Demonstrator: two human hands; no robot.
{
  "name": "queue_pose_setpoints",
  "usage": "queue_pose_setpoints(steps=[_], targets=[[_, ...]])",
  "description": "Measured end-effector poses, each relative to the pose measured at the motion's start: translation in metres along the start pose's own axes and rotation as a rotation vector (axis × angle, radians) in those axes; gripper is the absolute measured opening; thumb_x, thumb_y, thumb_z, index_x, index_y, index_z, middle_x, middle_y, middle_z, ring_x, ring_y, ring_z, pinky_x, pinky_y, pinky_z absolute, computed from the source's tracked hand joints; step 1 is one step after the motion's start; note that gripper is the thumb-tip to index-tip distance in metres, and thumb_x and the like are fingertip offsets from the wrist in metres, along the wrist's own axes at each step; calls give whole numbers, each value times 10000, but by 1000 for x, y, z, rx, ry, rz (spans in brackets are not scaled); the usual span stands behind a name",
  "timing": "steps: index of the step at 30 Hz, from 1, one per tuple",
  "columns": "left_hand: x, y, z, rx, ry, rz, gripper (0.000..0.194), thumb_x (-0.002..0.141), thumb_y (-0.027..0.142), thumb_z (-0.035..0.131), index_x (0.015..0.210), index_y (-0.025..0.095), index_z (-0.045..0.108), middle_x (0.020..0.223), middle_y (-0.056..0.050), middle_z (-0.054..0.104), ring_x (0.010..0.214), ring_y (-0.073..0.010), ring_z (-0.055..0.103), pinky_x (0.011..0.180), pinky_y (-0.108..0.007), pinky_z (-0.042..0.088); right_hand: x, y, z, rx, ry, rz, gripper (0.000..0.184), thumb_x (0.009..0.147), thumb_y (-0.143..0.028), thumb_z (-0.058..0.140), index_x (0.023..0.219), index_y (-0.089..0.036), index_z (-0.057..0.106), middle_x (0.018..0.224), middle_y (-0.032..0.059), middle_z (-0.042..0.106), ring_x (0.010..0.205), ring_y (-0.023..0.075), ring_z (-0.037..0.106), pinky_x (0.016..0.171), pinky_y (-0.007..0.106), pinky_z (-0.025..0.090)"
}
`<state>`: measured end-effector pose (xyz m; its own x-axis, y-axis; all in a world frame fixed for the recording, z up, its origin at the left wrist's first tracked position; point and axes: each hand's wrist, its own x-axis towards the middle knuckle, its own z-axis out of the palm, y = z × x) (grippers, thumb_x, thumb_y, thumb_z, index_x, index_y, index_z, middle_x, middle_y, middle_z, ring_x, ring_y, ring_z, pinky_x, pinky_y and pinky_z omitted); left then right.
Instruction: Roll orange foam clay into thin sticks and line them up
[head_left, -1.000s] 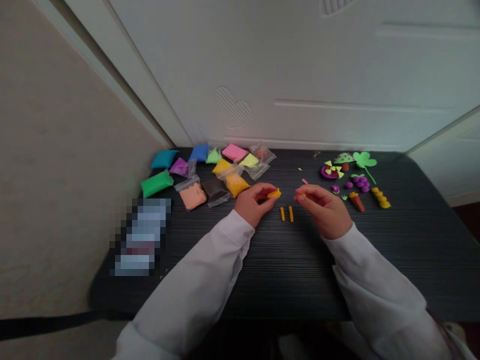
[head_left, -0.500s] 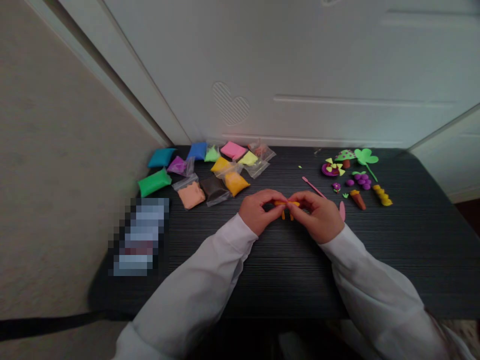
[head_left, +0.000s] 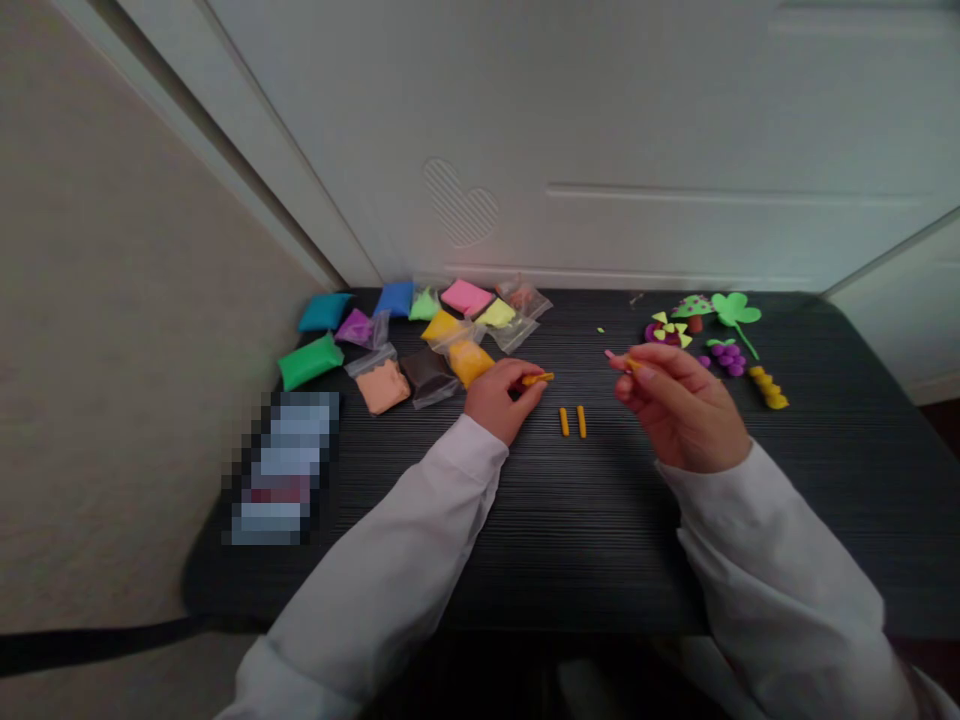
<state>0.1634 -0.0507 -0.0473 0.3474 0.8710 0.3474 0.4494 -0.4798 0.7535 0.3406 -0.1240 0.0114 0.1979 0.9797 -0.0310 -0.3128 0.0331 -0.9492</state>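
My left hand (head_left: 504,397) is closed, pinching a thin strip of orange clay (head_left: 538,379) between thumb and fingers. Above the table's right half, my right hand (head_left: 686,405) grips a small piece of orange clay (head_left: 634,365) at its fingertips. Between the hands, two short orange clay sticks (head_left: 573,422) lie side by side on the black tabletop. The tip of a pink modelling tool (head_left: 609,354) shows just beyond my right fingers, which cover its remaining length.
Bags of coloured clay, one of them green (head_left: 310,362), cluster at the back left. A phone (head_left: 285,465) with a blurred screen lies at left. Finished clay pieces stand at back right: a green clover (head_left: 735,308), purple grapes (head_left: 727,358), a yellow twisted piece (head_left: 767,387). A white door (head_left: 675,120) rises behind.
My hands, together over the orange sticks before, have moved apart, each with orange clay in it. The right hand went right and covers the pink tools and the brown cone.
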Motion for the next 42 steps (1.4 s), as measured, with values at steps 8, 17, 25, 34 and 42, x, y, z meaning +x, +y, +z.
queue_pose_setpoints(steps=[8, 17, 25, 34, 42], targets=[[0, 0, 0, 72, -25, 14, 193, 735, 205, 547, 903, 148, 622, 880, -50, 635, 759, -124, 590, 717, -261, 498, -4, 3, 8, 103, -70, 123, 164, 703, -241, 633, 866, -246, 643, 831, -22, 677, 647, 54, 616, 638, 172, 526], [-3, -5, 4, 307, -44, 245, 224, 785, 137, 458, 943, 131, 618, 926, -66, 646, 884, -158, 557, 824, -309, 463, -8, 3, 7, 180, -210, 177, 156, 724, -246, 625, 879, -229, 626, 836, -8, 699, 711, 74, 655, 612, 140, 529], [-3, -4, 4, 303, 34, 240, 302, 752, 173, 505, 1041, 110, 570, 988, -100, 594, 938, -185, 526, 863, -338, 442, 3, 13, -1, 114, -157, -6, 215, 630, -285, 701, 637, -191, 508, 510, -63, 598, 371, 37, 479, 383, 153, 374], [-8, 27, -11, 144, 195, 334, 338, 801, 239, 463, 1116, 132, 519, 1090, -107, 566, 1039, -175, 495, 935, -341, 393, 8, 19, -3, -212, -72, -135, 232, 755, -407, 526, 906, -231, 531, 740, -21, 625, 577, 80, 566, 580, 246, 465], [-48, 89, -22, -607, 170, -85, 355, 843, 360, 385, 1115, 185, 529, 1179, -79, 540, 1106, -179, 478, 944, -331, 360, -42, 5, 30, -460, -90, -242, 211, 657, -328, 662, 672, -192, 502, 562, -47, 518, 503, 83, 463, 484, 221, 371]])
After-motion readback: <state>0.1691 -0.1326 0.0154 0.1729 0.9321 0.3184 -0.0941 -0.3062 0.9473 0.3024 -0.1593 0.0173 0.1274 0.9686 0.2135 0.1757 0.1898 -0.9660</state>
